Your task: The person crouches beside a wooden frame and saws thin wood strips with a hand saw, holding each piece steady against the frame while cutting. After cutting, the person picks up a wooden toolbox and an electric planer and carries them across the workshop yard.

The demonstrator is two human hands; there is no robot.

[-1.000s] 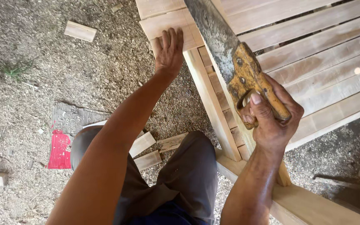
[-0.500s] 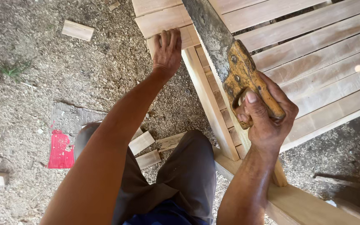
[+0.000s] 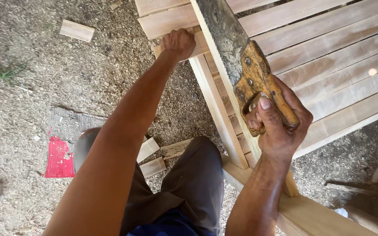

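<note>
Right hand (image 3: pixel 281 131) wrapped tight around the worn yellow-brown wooden handle (image 3: pixel 259 87) of a handsaw (image 3: pixel 226 39), fingers through the grip opening, thumb up along the handle's side. The blade runs away from me toward the top of frame, toothed edge facing left, lying across the slatted wooden frame (image 3: pixel 329 57); I cannot tell where the teeth actually bite. The blade surface looks dull and pitted with rust, so I judge it will drag rather than glide, and being thin sheet steel it should flex sideways if pushed off line (the handle is the only sensible place to take it; the toothed edge is sharp). Light overall, with most of the weight at the handle end. Left hand (image 3: pixel 179 43) reaches forward, curled closed over the end of a pale slat (image 3: pixel 167 22) at the frame's near corner, pressing down on it. The frame is bare, unfinished timber: stiff, fairly heavy, dry and not slippery, best gripped at a rail edge such as the long side rail (image 3: pixel 217 113). It sits over ground covered in sawdust (image 3: pixel 31 87), with short offcut blocks (image 3: pixel 77 30) scattered around and a red scrap (image 3: pixel 60 157) by my knee.
</note>
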